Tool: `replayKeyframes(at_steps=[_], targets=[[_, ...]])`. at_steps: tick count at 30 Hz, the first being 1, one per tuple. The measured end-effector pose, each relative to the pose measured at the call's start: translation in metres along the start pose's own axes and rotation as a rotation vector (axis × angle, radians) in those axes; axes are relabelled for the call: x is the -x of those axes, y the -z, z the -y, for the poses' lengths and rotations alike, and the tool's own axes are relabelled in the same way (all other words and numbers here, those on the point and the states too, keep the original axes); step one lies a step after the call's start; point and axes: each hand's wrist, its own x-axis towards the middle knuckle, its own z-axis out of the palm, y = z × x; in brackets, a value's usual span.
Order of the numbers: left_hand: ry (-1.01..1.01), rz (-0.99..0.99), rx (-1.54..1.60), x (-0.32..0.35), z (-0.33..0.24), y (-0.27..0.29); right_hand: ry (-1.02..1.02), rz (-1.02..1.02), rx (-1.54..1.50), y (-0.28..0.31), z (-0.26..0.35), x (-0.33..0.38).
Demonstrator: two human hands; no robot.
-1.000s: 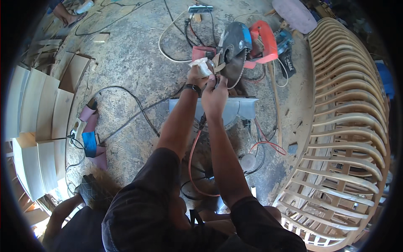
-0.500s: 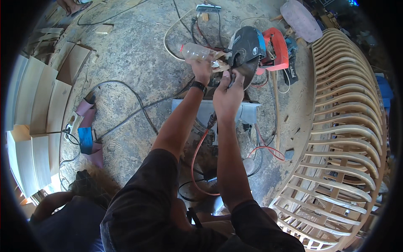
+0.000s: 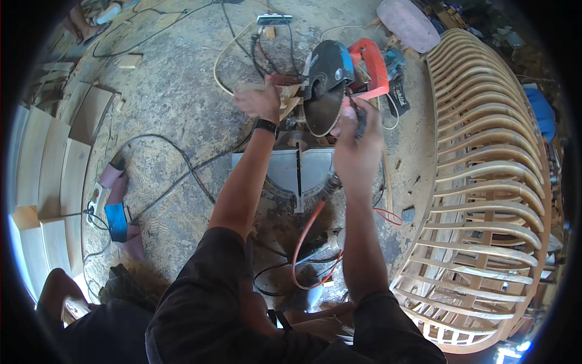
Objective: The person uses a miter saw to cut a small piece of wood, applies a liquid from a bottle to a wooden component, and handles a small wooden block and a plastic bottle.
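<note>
A mitre saw [image 3: 332,65] with a dark guard, round blade and red handle stands in front of me, its blade raised above the grey metal base [image 3: 254,170]. My left hand [image 3: 259,102] is beside the saw's left side, fingers stretched out and somewhat blurred. Pale material [image 3: 290,106] shows between that hand and the blade. Just right of the blade, my right hand [image 3: 359,148] is closed around a dark air tool [image 3: 362,125], whose tip is by the red handle. An orange-red hose [image 3: 300,242] runs up to a connector [image 3: 330,187] below this hand.
A ribbed wooden frame [image 3: 485,182] curves along the right. Boards [image 3: 51,164] stand at the left, near a strip of sanding cloth [image 3: 118,215]. Cables [image 3: 182,130] and a power strip [image 3: 274,19] lie on the floor. Another person's arm [image 3: 57,291] is at lower left.
The clear plastic bottle at my left hand is no longer visible, and that hand has spread its fingers. My right hand moved from the blade's front to its right, with the hose.
</note>
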Motion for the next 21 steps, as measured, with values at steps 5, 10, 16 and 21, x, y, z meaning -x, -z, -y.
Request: replayKeyframes(at_steps=[5, 10, 16, 21], targets=[[-0.313, 0.746, 0.568, 0.015, -0.128, 0.004, -0.073, 0.003, -0.182, 0.069, 0.014, 0.003], [-0.569, 1.195, 0.261, 0.04, -0.144, -0.015, -0.228, 0.021, -0.247, 0.12, 0.02, 0.008], [-1.03, 0.929, 0.029, 0.074, -0.106, 0.028, -0.284, 0.037, -0.248, 0.165, 0.017, 0.002], [-1.187, 0.978, 0.233, 0.139, -0.033, 0.098, -0.377, 0.131, -0.309, 0.162, 0.002, -0.028]])
